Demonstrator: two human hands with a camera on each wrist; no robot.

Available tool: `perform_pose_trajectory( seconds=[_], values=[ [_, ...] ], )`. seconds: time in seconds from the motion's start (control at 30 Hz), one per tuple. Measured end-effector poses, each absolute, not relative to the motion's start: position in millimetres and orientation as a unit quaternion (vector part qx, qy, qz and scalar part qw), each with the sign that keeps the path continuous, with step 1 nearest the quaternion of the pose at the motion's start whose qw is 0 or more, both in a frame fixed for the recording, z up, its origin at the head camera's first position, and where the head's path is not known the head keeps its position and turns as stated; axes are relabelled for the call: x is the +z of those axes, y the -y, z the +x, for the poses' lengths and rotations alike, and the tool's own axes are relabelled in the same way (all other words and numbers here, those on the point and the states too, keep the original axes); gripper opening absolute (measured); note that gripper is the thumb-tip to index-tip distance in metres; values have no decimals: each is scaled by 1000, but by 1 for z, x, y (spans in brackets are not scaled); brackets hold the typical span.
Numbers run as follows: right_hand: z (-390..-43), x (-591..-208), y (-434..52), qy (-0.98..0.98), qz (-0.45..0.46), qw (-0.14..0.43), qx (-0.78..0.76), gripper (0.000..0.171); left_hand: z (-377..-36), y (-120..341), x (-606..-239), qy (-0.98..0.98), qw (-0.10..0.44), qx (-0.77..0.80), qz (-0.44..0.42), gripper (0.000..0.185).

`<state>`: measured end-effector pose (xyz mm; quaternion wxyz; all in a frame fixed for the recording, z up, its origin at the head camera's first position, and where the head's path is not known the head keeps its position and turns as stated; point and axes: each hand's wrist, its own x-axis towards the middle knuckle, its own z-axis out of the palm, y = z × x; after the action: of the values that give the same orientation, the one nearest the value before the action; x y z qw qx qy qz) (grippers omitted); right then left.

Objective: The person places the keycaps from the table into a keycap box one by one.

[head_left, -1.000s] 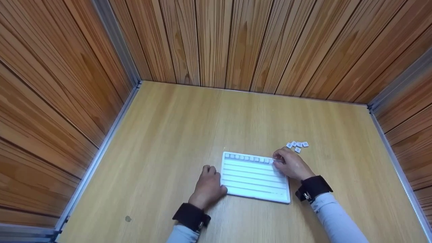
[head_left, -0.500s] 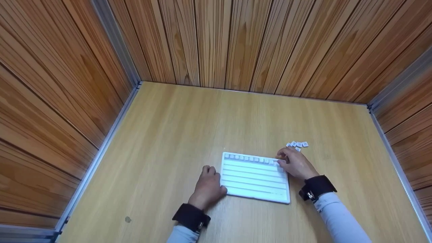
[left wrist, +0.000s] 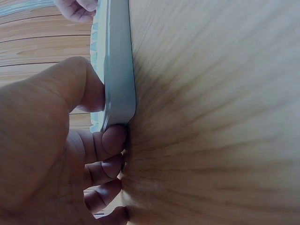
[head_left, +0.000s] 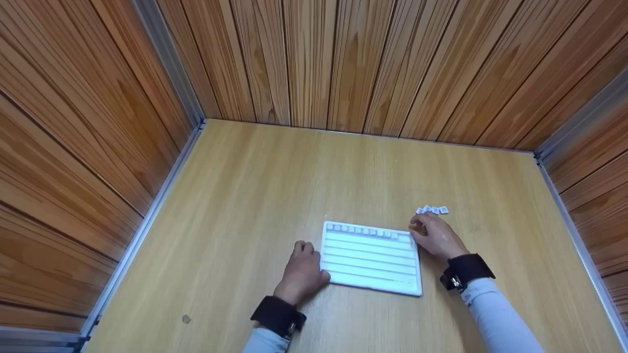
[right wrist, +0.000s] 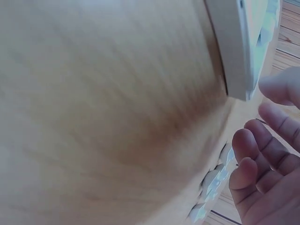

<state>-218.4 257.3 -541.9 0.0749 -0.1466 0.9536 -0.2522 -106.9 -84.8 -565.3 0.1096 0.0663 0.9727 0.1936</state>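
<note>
A white tray [head_left: 370,260] with parallel grooves lies on the table, a row of small white square pieces [head_left: 358,230] along its far groove. My left hand [head_left: 302,272] holds its left side; in the left wrist view, the thumb [left wrist: 89,89] presses the top edge while the index finger curls against the side. Just past the tray's far right corner is my right hand [head_left: 438,238], fingers loosely bent. Nothing shows between its fingertips [right wrist: 244,143] in the right wrist view. Beyond that hand lie several loose white pieces [head_left: 434,210], some hidden behind it.
The wooden table [head_left: 274,181] is bounded by plank walls [head_left: 353,63] at the back and sides, with metal strips at the corners. A dark round spot [head_left: 186,318] marks the table at the near left. Each wrist wears a black band [head_left: 468,269].
My right hand has drawn off the row of pieces, moving right past the tray's corner toward the loose pieces. The end piece in the row is now uncovered. My left hand stays put.
</note>
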Motion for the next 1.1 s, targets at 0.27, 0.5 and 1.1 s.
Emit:
perform_pose_trajectory(
  seconds=[0.27,0.5,1.1],
  values=[
    [-224,-542,-265,-954,-136,74,-255,33,-107,85,-565,-973,108,194,65,46],
    [-228,-544,-270,-958,-142,35,-247,32,-105,86,-565,-972,98,201,66,41],
    [-239,-548,-284,-968,-102,-10,-228,31,-107,85,-565,-971,103,210,57,41]
  ],
)
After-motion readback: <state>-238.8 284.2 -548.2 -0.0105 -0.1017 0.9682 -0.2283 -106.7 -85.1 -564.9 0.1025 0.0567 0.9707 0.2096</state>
